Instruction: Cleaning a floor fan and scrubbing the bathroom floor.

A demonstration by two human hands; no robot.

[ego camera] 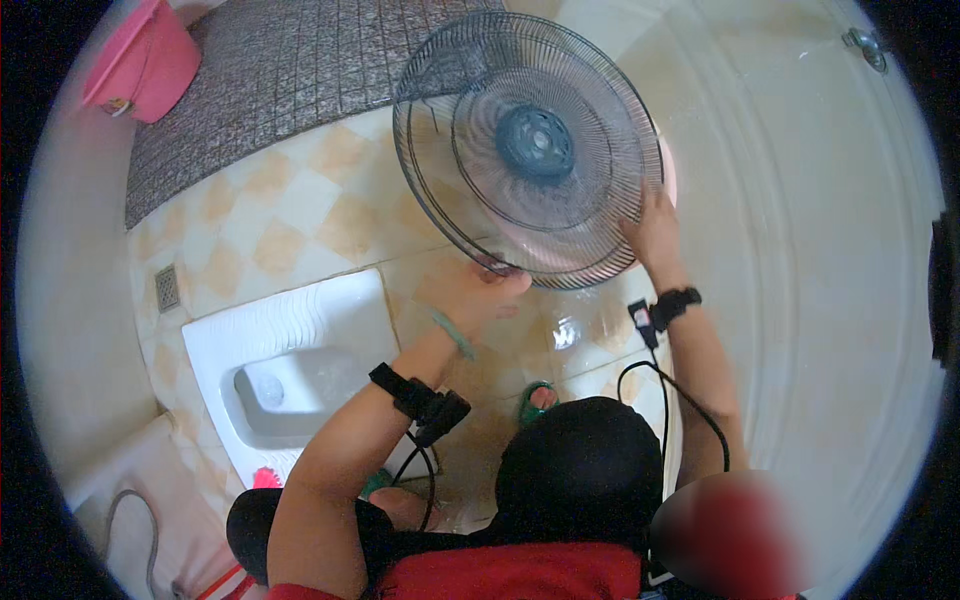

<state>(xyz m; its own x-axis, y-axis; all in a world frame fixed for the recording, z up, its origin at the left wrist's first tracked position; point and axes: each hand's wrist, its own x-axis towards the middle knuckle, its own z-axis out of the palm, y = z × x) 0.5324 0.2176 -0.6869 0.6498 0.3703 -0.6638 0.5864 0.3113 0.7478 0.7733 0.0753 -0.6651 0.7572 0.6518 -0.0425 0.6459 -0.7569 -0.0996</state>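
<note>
A round dark wire fan grille (420,176) with a blue-grey centre hub is tilted in front of me. My left hand (480,296) grips its lower rim, with some fingers hidden behind the wires. On the right edge, my right hand (654,236) holds the rim, fingertips against the wires. Behind the grille shows part of a pale pink basin (670,169), mostly covered by it. Each wrist wears a black strap with a cable, and a pale green band (454,334) circles my left wrist.
A white squat toilet (300,315) is set into the tiled floor at left, near a floor drain (167,288). A pink bucket (161,67) stands beside a grey mat (300,67). A metal tap (866,49) is on the right wall. A grey hose (154,525) hangs lower left.
</note>
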